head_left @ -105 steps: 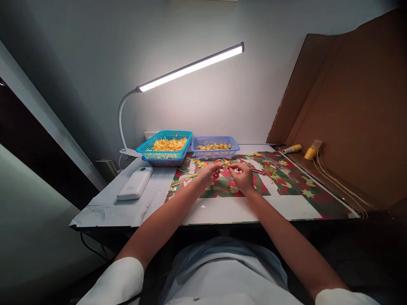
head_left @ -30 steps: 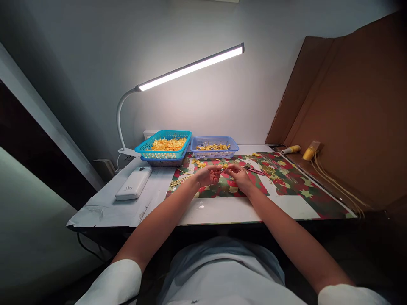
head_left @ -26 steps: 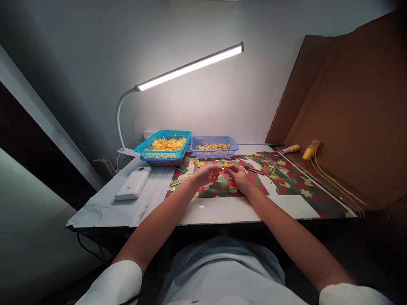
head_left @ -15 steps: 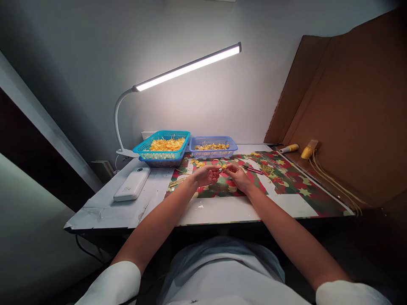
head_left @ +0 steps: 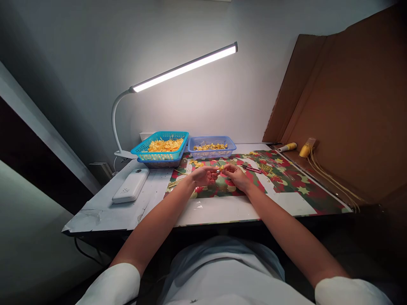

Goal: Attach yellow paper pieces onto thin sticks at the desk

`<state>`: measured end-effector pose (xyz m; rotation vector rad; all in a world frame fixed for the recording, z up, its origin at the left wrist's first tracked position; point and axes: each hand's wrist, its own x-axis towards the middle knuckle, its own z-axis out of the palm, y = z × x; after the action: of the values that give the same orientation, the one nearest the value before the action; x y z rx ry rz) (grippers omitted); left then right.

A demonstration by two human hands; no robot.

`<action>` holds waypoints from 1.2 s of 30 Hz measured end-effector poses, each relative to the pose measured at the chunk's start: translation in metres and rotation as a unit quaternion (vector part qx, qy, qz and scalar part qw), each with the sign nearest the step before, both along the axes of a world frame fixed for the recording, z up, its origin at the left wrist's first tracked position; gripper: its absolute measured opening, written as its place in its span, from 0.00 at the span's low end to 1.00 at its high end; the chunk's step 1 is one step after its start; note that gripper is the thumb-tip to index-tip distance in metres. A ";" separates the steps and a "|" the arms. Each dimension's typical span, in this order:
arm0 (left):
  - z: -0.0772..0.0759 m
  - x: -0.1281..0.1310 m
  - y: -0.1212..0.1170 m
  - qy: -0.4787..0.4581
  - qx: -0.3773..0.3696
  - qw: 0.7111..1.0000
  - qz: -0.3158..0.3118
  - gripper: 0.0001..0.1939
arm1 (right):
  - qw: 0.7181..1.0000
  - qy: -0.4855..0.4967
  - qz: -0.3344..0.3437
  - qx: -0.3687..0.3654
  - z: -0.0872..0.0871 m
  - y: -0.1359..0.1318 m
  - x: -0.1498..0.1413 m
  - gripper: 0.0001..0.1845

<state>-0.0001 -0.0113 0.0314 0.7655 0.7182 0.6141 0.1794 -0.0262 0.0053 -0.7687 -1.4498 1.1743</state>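
Note:
Between my fingertips, above the patterned mat (head_left: 206,192), is a small yellow ribbon piece (head_left: 221,168), shaped somewhat like a bow, with a thin loop of cord behind it. My left hand (head_left: 205,176) pinches its left side, where something small and shiny shows. From the right, my right hand (head_left: 238,176) pinches the same piece with thumb and forefinger. Loose yellow pieces (head_left: 196,163) lie just beyond my left hand. A pink-handled tool (head_left: 252,169) rests to the right of my right hand, near thin golden cords (head_left: 269,170).
A turquoise basket (head_left: 155,156) of yellow pieces sits in another basket at the back; a lilac basket (head_left: 212,155) of golden pieces is beside it. A white power bank (head_left: 131,185) lies left, under a lit lamp (head_left: 184,67). Cardboard (head_left: 343,93) and a yellow thread spool (head_left: 307,148) are right.
Both hands have drawn closer together since the oldest frame, keeping the yellow ribbon piece between the fingertips. Lately only small finger movements show, while the whole view has shifted slightly.

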 end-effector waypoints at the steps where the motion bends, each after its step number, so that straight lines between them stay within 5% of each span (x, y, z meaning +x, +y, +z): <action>1: 0.000 0.000 0.000 0.001 -0.001 1.000 0.006 0.03 | 1.000 -0.009 -0.007 0.004 0.002 -0.001 0.000 0.19; 27: -0.004 0.007 0.000 0.045 0.045 0.993 0.096 0.02 | 0.971 -0.120 -0.176 0.111 0.004 -0.008 0.001 0.11; 36: -0.004 0.012 -0.003 0.052 0.050 0.989 0.128 0.04 | 0.970 -0.127 -0.178 0.106 0.002 -0.007 0.000 0.11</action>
<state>0.0120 -0.0146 0.0270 0.8085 0.8946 0.8540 0.1798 -0.0333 0.0073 -1.0054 -1.5356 0.6531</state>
